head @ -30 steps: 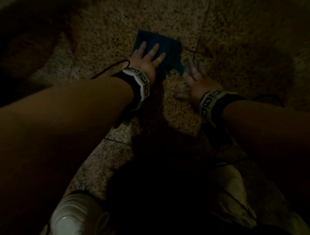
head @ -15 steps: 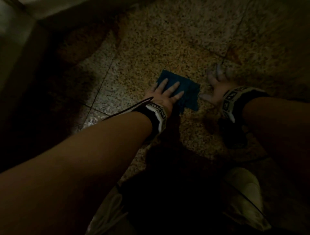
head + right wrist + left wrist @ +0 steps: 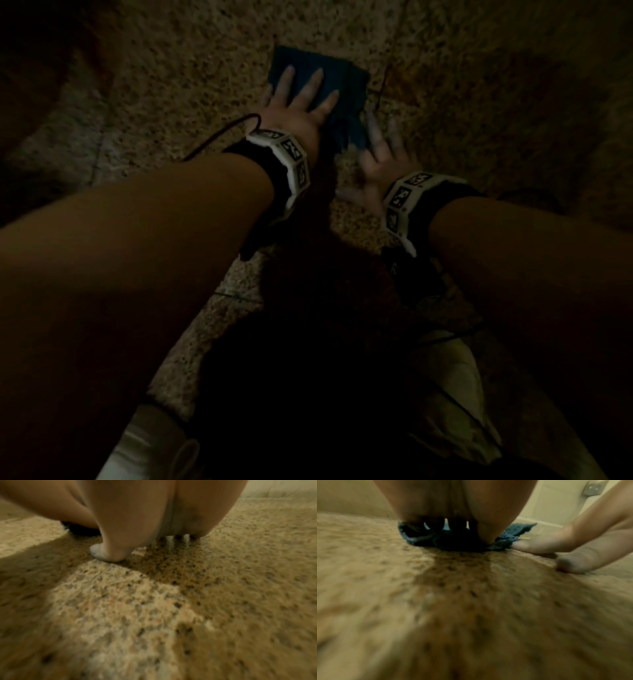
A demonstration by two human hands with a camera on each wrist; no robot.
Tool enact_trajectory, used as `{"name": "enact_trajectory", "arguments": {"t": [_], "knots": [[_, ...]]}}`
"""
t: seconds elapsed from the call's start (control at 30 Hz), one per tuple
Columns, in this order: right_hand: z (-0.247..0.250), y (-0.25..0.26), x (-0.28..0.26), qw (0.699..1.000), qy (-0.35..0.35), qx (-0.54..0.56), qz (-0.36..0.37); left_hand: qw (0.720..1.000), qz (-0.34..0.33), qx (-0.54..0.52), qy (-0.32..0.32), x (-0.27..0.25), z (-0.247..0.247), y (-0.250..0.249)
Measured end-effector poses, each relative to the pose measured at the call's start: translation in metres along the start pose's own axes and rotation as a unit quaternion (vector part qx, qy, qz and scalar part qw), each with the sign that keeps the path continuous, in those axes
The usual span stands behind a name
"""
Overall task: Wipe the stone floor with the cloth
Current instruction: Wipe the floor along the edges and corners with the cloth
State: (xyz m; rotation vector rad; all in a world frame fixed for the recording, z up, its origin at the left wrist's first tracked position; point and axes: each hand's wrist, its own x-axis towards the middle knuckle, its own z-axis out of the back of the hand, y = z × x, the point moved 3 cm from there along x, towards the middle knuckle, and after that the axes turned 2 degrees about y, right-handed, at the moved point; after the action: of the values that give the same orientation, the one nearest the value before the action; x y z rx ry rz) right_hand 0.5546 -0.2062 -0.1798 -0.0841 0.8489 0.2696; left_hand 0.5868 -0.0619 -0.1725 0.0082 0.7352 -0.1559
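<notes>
On the speckled stone floor [image 3: 178, 85], the left hand [image 3: 294, 106] is pressing flat on the blue cloth [image 3: 346, 102] with its fingers [image 3: 313, 84] straight and spread, gripping nothing. Just beside the cloth's near right corner, the right hand [image 3: 380, 161] is resting open on the bare stone, fingers splayed, one fingertip [image 3: 518, 545] touching the cloth's edge. Nearer the camera, two pale shoes [image 3: 452, 387] are standing in deep shadow.

Dim indoor room, speckled stone tile floor [image 3: 178, 78] with grout joints, pale skirting [image 3: 539, 522], wall switch plate [image 3: 594, 488]
</notes>
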Motion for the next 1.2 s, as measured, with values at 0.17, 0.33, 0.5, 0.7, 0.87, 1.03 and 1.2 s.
{"name": "enact_trajectory", "arguments": {"t": [0.17,0.33,0.5,0.7,0.87,1.03,1.2], "knots": [[0.001,0.0,-0.003,1.0,-0.015,0.004,0.013,1.0,-0.023,0.008,-0.005,-0.001,0.0,0.003],[0.007,0.001,-0.003,1.0,0.029,0.001,-0.011,0.998,-0.031,0.035,0.033,-0.02,-0.01,0.005],[0.007,0.004,-0.019,0.994,-0.008,0.094,-0.058,0.995,-0.079,-0.026,0.05,-0.048,-0.038,0.009],[0.028,0.02,-0.026,0.98,-0.128,0.15,-0.042,0.995,-0.004,-0.096,-0.032,-0.077,-0.034,0.064],[0.031,0.086,-0.011,0.994,-0.064,0.026,0.081,0.987,0.122,-0.1,0.031,-0.085,-0.043,0.113],[0.021,0.094,0.009,0.999,-0.011,0.0,0.033,0.986,0.115,-0.106,0.059,-0.088,-0.051,0.115],[0.039,0.071,0.024,0.998,-0.06,0.025,-0.018,0.99,0.089,-0.099,0.056,-0.089,-0.047,0.094]]}}
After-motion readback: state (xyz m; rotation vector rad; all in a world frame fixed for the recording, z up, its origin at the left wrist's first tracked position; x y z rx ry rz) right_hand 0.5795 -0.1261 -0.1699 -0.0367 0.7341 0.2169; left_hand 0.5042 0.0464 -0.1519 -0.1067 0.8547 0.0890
